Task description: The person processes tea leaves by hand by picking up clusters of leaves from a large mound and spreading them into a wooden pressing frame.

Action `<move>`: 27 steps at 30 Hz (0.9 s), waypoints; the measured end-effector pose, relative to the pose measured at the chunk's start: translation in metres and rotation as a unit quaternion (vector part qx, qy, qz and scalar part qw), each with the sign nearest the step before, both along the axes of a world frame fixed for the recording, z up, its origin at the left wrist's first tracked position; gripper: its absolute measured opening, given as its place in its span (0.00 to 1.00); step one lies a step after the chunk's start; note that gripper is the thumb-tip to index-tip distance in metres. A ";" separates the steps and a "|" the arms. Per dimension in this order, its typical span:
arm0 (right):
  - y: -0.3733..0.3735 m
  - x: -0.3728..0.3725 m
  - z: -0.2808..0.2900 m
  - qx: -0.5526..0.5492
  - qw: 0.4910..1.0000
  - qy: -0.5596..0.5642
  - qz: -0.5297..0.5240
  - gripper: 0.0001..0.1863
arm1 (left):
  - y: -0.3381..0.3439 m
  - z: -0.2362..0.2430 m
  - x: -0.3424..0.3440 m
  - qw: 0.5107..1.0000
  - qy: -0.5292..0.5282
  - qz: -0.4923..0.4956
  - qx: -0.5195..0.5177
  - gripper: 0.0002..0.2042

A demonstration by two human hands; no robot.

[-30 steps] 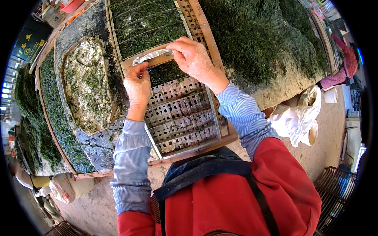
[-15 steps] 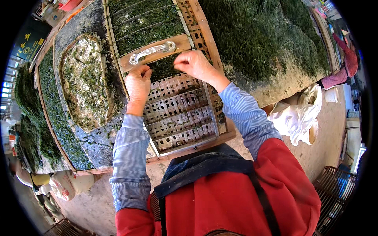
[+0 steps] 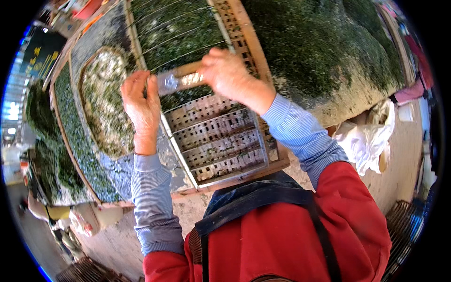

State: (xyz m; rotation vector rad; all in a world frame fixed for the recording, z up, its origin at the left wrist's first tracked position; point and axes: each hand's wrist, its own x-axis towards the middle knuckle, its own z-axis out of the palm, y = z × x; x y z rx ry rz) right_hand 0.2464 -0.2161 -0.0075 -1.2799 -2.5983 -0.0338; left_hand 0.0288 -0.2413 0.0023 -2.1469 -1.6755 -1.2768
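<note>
A wooden bar with a metal pull handle [image 3: 174, 82], blurred by motion, spans a narrow frame [image 3: 191, 173] with thin cross slats. My left hand [image 3: 143, 103] grips the bar's left end between thumb and fingers. At the other end, the fingers of my right hand [image 3: 230, 75] close on the wood. Beyond the bar, a layer of dark green, seaweed-like strands [image 3: 176, 30] fills the frame. On the near side, bare woven mesh [image 3: 213, 134] shows between the slats, with a few green bits stuck to it.
A large heap of green strands [image 3: 310, 47] lies on the right. To the left is an oval hollow [image 3: 105, 108] crusted with pale and green bits. A white sack [image 3: 364, 141] hangs over a container at the right. Another person's pink sleeve [image 3: 409, 93] shows at the far right.
Both hands have moved outward and taken hold of the bar's two ends. The bar has shifted slightly away from me. My view has turned a little.
</note>
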 end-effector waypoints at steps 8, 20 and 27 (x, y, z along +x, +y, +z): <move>0.023 -0.004 -0.062 0.064 0.947 0.251 0.191 0.09 | 0.025 -0.073 0.023 0.965 0.201 -0.044 -0.161 0.29; 0.091 0.353 -0.097 -0.212 0.772 0.289 -0.526 0.59 | 0.031 -0.071 0.033 0.972 0.177 -0.067 -0.140 0.34; 0.098 0.263 -0.093 -0.221 0.907 -0.014 -0.358 0.25 | 0.030 -0.071 0.032 0.973 0.172 -0.065 -0.140 0.33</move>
